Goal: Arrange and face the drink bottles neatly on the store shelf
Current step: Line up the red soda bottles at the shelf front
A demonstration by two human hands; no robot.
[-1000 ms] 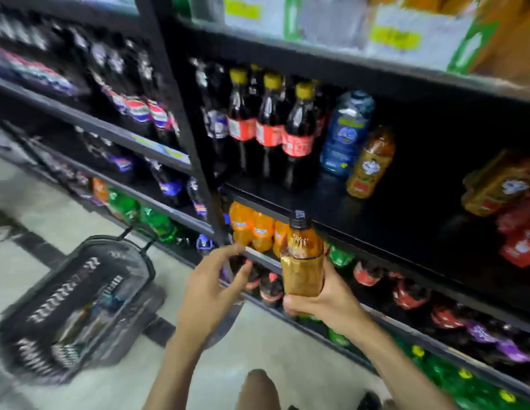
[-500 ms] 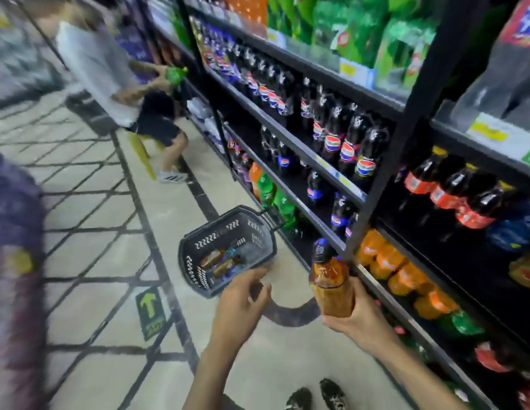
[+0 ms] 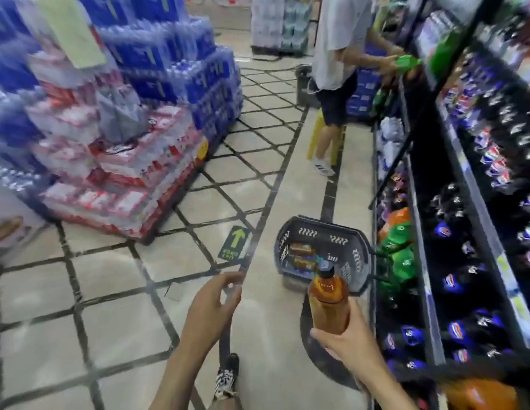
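Beside the drink shelf (image 3: 426,261), above the aisle floor (image 3: 116,297): one amber bottle (image 3: 329,303) held upright.
The right hand (image 3: 346,341) has fingers and thumb curled round the bottle's lower body, dark cap up; the bottle is in the air, near the shelf's front edge but apart from it. The left hand (image 3: 210,306) holds nothing, its fingers loosely bent and slightly apart over the tiles. A dark basket (image 3: 358,255) stands on the floor just beside the shelf's bottom edge, with similar bottles (image 3: 302,255) lying inside. Dark, green and orange bottles fill the shelf rows. Farther along, another person (image 3: 334,54) holds a green bottle (image 3: 407,61) at the shelf. Stacked drink packs (image 3: 124,143) rise at the left.
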